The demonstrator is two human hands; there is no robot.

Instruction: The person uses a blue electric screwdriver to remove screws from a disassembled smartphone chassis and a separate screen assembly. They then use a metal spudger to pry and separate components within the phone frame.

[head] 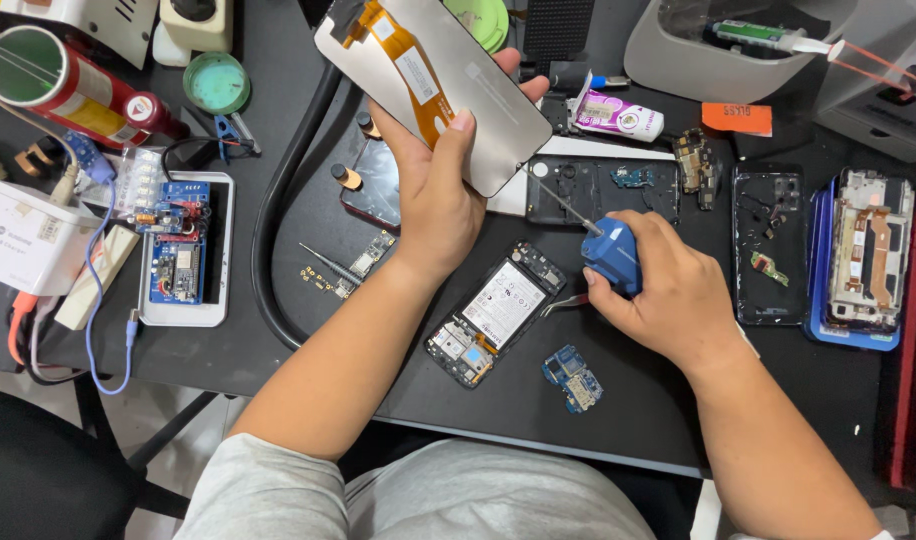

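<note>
My left hand (433,185) holds up a detached phone screen panel (448,85), its grey back facing me, with an orange flex ribbon running down it. My right hand (668,290) grips a blue-handled screwdriver (610,252); its thin metal shaft points up-left toward the lower edge of the panel. On the black mat (538,400) under my hands lies an opened phone body (493,312) with battery and boards exposed. A small blue circuit board (573,377) lies just in front of it. Metal tweezers poke out beside my right hand.
An open black phone frame (603,190), a glue tube (618,115), a black back cover (768,245) and a stack of phone frames (868,255) lie to the right. On the left are a tray with blue boards (183,250), a white box (28,240), a red can (73,90) and a thick black hose (278,200).
</note>
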